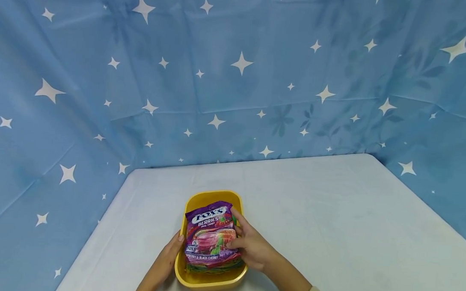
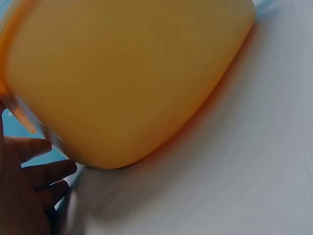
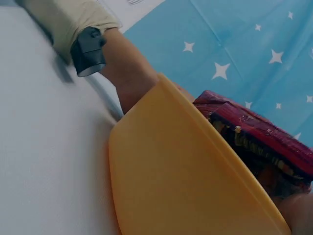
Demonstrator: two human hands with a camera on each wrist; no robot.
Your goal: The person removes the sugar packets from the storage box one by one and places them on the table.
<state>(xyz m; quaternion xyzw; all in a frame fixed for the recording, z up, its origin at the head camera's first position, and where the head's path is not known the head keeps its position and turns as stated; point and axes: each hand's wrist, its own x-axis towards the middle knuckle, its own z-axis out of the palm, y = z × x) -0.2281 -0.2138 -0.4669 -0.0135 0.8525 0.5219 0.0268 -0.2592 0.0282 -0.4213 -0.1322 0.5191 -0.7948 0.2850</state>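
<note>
A purple bag of Fox's Berries candy lies face up inside a yellow plastic tub, over green packaging. My right hand reaches over the tub's right rim and grips the bag's right edge, thumb on its printed front. The bag's dark red side shows above the tub wall in the right wrist view. At the tub's left side, my left hand rests with a fingertip at the rim. In the left wrist view, its extended fingers lie against the outer wall.
The tub stands near the front of a white-covered table. A blue curtain with white stars hangs behind and along both sides. A dark device is strapped at the right wrist, by a beige sleeve.
</note>
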